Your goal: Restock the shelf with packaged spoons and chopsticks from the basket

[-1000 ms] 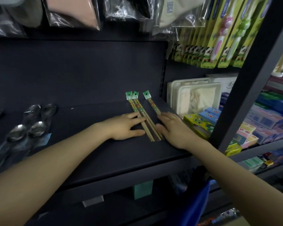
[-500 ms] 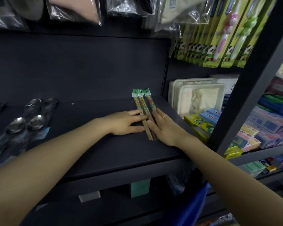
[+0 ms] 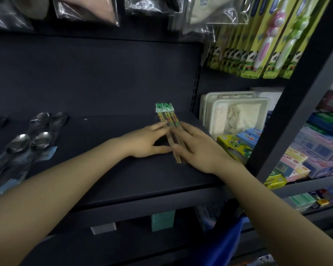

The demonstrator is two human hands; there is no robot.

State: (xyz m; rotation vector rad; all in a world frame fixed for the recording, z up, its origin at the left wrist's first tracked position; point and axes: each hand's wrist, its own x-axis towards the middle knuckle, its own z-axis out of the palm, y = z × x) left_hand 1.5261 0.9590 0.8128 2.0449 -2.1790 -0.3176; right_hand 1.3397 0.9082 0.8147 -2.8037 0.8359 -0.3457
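Head view: squaring chopstick packs (image 3: 167, 120) between flat, unclenched left hand (image 3: 148, 144) and right hand (image 3: 195, 148), grasping nothing; next, probably fetching from basket.

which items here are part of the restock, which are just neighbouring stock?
Job:
- chopstick packs, squeezed together between left hand and right hand
- packaged spoons, lying at the left
- dark shelf

Not the job:
- toothbrush cards
- white trays
- small boxes
- hanging bags
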